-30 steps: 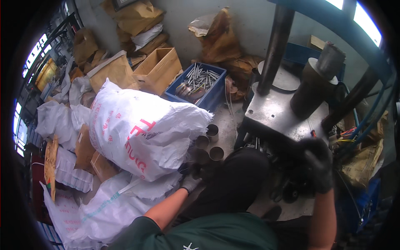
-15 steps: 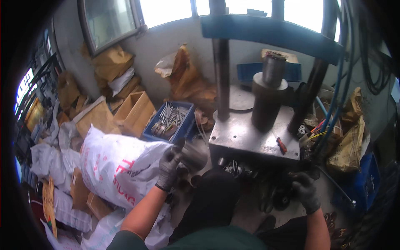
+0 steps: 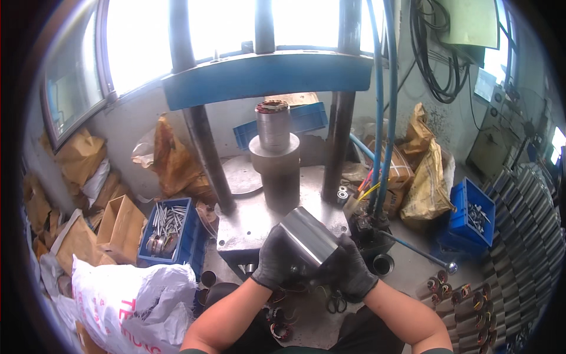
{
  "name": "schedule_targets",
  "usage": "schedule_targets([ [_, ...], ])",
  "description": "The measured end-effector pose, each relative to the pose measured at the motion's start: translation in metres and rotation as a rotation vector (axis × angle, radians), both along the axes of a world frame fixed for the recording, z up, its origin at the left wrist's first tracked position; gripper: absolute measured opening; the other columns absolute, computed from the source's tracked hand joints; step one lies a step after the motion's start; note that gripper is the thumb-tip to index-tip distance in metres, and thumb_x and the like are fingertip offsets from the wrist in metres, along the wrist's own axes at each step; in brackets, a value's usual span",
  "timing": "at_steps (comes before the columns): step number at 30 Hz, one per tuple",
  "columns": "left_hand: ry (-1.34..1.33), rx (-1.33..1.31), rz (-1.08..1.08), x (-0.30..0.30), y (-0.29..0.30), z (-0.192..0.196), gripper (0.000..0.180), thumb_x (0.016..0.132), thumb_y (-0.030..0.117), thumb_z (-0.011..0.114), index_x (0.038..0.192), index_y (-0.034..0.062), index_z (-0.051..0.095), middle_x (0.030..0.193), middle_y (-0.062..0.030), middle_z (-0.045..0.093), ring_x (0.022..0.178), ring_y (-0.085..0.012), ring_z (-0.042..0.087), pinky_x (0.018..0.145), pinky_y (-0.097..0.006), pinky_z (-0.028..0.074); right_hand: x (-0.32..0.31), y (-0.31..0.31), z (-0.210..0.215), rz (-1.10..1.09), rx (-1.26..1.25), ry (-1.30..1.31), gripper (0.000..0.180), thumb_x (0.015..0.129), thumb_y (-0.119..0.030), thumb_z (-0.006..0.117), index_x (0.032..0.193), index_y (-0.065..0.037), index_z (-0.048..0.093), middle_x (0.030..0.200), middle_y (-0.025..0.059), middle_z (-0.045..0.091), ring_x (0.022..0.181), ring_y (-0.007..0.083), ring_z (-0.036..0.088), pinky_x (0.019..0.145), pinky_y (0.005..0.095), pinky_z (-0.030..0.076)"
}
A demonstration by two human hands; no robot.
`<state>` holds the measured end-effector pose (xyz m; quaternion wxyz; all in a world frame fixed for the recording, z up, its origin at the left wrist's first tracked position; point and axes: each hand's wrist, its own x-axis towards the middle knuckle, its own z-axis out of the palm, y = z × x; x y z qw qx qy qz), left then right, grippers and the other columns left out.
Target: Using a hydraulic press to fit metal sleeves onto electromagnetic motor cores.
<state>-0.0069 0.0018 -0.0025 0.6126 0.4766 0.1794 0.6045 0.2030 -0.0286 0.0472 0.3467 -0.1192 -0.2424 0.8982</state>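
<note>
A dark-gloved left hand [image 3: 272, 259] and dark-gloved right hand [image 3: 357, 272] grip a shiny grey metal cylinder [image 3: 309, 236], tilted between them. Unlike half a second earlier, with the left carrying it alone, both now steady it. Just beyond them is a grey steel press table [image 3: 236, 229]; leftward, a red-printed white woven sack [image 3: 138, 304].

The metal tube [image 3: 309, 237] is round, smooth and shiny gray, with bright stripes of light running along its side. It leans, with one end up to the left and the other down to the right. The left hand [image 3: 273, 259] holds its lower left side, and the right hand [image 3: 355, 270] is at its lower right end. It is hard to see inside the tube.
</note>
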Motion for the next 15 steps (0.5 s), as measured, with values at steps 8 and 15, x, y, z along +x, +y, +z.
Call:
schedule_targets([
  [8, -0.065, -0.393, -0.079, 0.016, -0.009, -0.011, 0.089, 0.095, 0.06, 0.069, 0.155, 0.0032, 0.036, 0.146, -0.0148, 0.051, 0.139, -0.0265, 0.05, 0.119, -0.042, 0.042, -0.011, 0.015, -0.032, -0.487, 0.495, -0.62, 0.086, 0.081, -0.023, 0.081, 0.155, -0.014, 0.038, 0.142, 0.0171, 0.054, 0.121, 0.035, 0.062, 0.099, 0.0505, 0.055],
  [15, -0.324, -0.443, -0.219, 0.011, 0.0, -0.011, 0.104, 0.084, 0.064, 0.079, 0.155, 0.0022, 0.035, 0.146, -0.0149, 0.05, 0.138, -0.0294, 0.051, 0.119, -0.045, 0.041, -0.019, 0.023, -0.006, -0.815, 1.763, -1.221, 0.076, 0.068, -0.011, 0.087, 0.138, -0.013, 0.056, 0.137, 0.0216, 0.057, 0.12, 0.0392, 0.061, 0.102, 0.0514, 0.05],
])
